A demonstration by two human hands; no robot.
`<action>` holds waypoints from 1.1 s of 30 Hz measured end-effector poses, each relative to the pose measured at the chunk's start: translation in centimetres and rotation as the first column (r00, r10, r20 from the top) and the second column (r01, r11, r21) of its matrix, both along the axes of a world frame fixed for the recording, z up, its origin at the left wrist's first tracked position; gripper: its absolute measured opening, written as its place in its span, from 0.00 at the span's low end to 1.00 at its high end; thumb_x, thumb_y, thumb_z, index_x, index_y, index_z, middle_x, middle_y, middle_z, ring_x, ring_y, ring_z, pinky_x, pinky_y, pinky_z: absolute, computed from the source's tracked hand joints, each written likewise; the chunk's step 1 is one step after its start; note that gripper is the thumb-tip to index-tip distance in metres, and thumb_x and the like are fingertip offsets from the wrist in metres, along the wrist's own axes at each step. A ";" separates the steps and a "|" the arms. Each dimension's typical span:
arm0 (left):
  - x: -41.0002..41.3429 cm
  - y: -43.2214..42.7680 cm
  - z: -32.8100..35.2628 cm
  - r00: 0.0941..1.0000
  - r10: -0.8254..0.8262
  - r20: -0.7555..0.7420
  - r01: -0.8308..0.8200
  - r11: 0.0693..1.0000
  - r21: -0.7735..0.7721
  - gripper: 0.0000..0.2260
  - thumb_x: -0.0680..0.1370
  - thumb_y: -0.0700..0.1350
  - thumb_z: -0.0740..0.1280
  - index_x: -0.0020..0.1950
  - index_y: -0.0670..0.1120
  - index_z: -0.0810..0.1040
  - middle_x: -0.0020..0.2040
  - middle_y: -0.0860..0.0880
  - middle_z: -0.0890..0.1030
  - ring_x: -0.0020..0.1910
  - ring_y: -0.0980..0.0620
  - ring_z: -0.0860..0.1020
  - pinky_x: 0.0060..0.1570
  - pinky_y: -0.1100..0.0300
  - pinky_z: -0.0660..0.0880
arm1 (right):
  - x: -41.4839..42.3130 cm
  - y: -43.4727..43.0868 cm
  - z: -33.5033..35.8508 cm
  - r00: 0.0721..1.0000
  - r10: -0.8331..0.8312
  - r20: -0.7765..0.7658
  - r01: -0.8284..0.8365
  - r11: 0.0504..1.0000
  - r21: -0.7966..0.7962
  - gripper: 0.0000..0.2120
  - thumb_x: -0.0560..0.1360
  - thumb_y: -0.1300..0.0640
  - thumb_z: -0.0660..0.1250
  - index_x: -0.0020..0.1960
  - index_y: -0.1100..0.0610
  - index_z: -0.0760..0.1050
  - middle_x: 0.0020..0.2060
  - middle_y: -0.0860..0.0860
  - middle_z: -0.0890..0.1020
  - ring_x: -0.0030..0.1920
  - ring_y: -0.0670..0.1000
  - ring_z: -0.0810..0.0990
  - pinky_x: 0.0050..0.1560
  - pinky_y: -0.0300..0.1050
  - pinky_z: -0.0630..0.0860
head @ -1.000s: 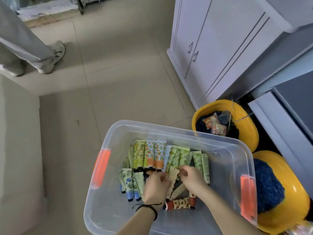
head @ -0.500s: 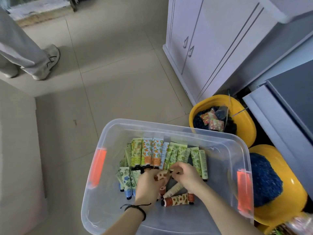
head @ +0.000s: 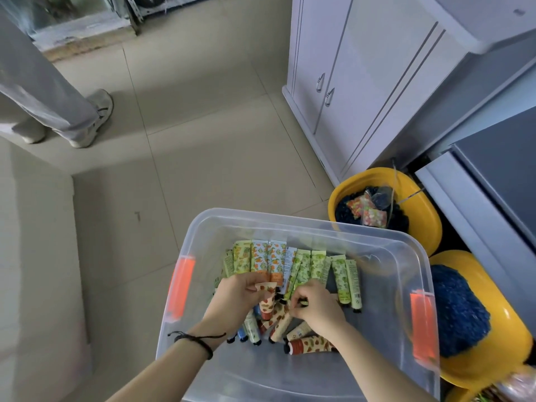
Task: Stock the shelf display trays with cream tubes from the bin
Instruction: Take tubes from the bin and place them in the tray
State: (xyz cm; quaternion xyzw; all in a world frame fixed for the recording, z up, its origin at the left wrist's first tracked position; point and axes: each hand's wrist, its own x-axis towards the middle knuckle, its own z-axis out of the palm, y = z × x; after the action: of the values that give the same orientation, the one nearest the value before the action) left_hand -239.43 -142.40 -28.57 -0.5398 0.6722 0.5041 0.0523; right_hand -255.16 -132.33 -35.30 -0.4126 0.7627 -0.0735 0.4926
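Two bare hands work inside a clear plastic bin [head: 203, 227] standing on a tiled floor [head: 203, 140]. Nearest the viewer, short of both sets of fingers, one brown-spotted tube [head: 311, 346] lies flat with its long axis crosswise and its dark cap towards the left hand's side. A dark cord band [head: 200, 342] circles the left wrist.

The left hand [head: 235, 297] has its fingers [head: 252, 287] curled round a bunch of spotted tubes [head: 268, 298]. Their crimped ends point up and away, and their caps hang down towards the wrist. The right hand [head: 317, 307], just beside it, is knuckles-up with the fingers [head: 295, 300] bent tightly. Thumb and forefinger appear to pinch the black cap of a capped tube [head: 303, 303] whose body the hand hides.

Immediately beyond both sets of fingertips lies a row of cream tubes [head: 290, 265], side by side, with long axes running away from the fingers. Orange prints lie ahead of the left fingers and green prints ahead of the right. Either hand could reach this row, though each is already occupied.

Beyond and right of the right fingers stand two yellow tubs [head: 429, 204] holding dark material, then a white cabinet [head: 362, 82]. Far beyond the left fingers are a bystander's trouser leg and shoe [head: 95, 120]. No shelf display tray is in view, so the gathering step is judged unfinished.
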 end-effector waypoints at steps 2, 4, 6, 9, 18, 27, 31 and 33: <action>0.0 -0.2 0.7 1.000 -0.026 0.000 0.026 1.000 -0.004 0.12 0.74 0.45 0.71 0.57 0.49 0.81 0.45 0.55 0.81 0.40 0.66 0.77 0.37 0.80 0.69 | 0.0 0.0 0.9 0.999 0.042 0.016 -0.042 0.999 -0.002 0.13 0.72 0.56 0.71 0.35 0.44 0.70 0.49 0.42 0.76 0.50 0.47 0.77 0.51 0.50 0.75; 0.0 -0.5 1.5 0.999 -0.035 -0.006 0.035 0.999 -0.008 0.12 0.73 0.46 0.71 0.56 0.49 0.81 0.44 0.57 0.80 0.40 0.67 0.77 0.36 0.80 0.69 | -0.2 0.1 1.9 0.997 0.078 0.013 -0.078 0.997 -0.016 0.12 0.73 0.56 0.69 0.35 0.45 0.69 0.46 0.42 0.80 0.50 0.48 0.80 0.50 0.50 0.76; -0.1 -0.9 2.4 0.999 -0.036 -0.019 0.036 0.999 -0.013 0.11 0.73 0.46 0.72 0.54 0.49 0.81 0.43 0.58 0.80 0.41 0.66 0.77 0.36 0.79 0.69 | -0.5 0.0 3.1 0.994 0.107 -0.016 -0.107 0.993 -0.040 0.12 0.75 0.55 0.68 0.36 0.45 0.69 0.42 0.45 0.81 0.46 0.48 0.81 0.48 0.48 0.77; 0.1 -1.8 4.0 0.998 -0.051 -0.022 0.050 0.998 -0.039 0.09 0.72 0.48 0.72 0.51 0.49 0.82 0.44 0.56 0.81 0.44 0.60 0.79 0.39 0.75 0.70 | -1.0 -0.7 5.6 0.994 0.101 -0.038 -0.104 0.990 -0.094 0.11 0.74 0.53 0.67 0.36 0.44 0.69 0.39 0.44 0.80 0.42 0.46 0.80 0.48 0.51 0.79; -0.2 -6.9 16.1 0.986 -0.114 -0.123 0.090 0.978 -0.186 0.04 0.71 0.49 0.73 0.39 0.51 0.80 0.34 0.52 0.79 0.34 0.58 0.74 0.37 0.68 0.68 | -5.4 -4.6 24.2 0.995 0.081 0.059 -0.054 0.931 -0.362 0.06 0.74 0.54 0.70 0.40 0.48 0.75 0.36 0.45 0.80 0.34 0.43 0.76 0.38 0.43 0.72; -2.7 -12.4 37.6 0.931 -0.192 -0.312 0.058 0.918 -0.393 0.02 0.71 0.50 0.72 0.42 0.53 0.82 0.36 0.51 0.82 0.35 0.55 0.77 0.39 0.58 0.73 | -6.5 -7.5 48.8 1.000 0.007 0.026 0.011 0.781 -0.625 0.09 0.71 0.66 0.71 0.38 0.54 0.75 0.41 0.48 0.84 0.41 0.41 0.81 0.44 0.32 0.76; -2.9 -13.1 47.2 0.896 -0.269 -0.353 0.066 0.867 -0.493 0.03 0.72 0.49 0.73 0.41 0.50 0.82 0.30 0.57 0.79 0.31 0.61 0.75 0.36 0.64 0.71 | -5.6 -7.2 57.8 0.997 0.006 -0.072 -0.055 0.711 -0.701 0.10 0.69 0.69 0.69 0.39 0.55 0.75 0.40 0.49 0.81 0.40 0.42 0.77 0.43 0.30 0.73; -2.9 -13.2 51.7 0.874 -0.321 -0.364 0.085 0.840 -0.536 0.05 0.72 0.49 0.73 0.40 0.50 0.81 0.29 0.58 0.78 0.30 0.60 0.74 0.36 0.63 0.70 | -5.4 -6.8 61.7 0.994 -0.026 -0.105 -0.060 0.681 -0.730 0.11 0.67 0.69 0.69 0.39 0.55 0.75 0.40 0.49 0.80 0.39 0.43 0.75 0.41 0.31 0.71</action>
State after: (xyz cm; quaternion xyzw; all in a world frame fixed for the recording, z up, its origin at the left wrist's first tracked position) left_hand -242.37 -155.56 23.10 -0.3298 0.8289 0.4104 -0.1892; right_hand -260.61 -139.18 26.40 -0.5853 0.6912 -0.3452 0.2459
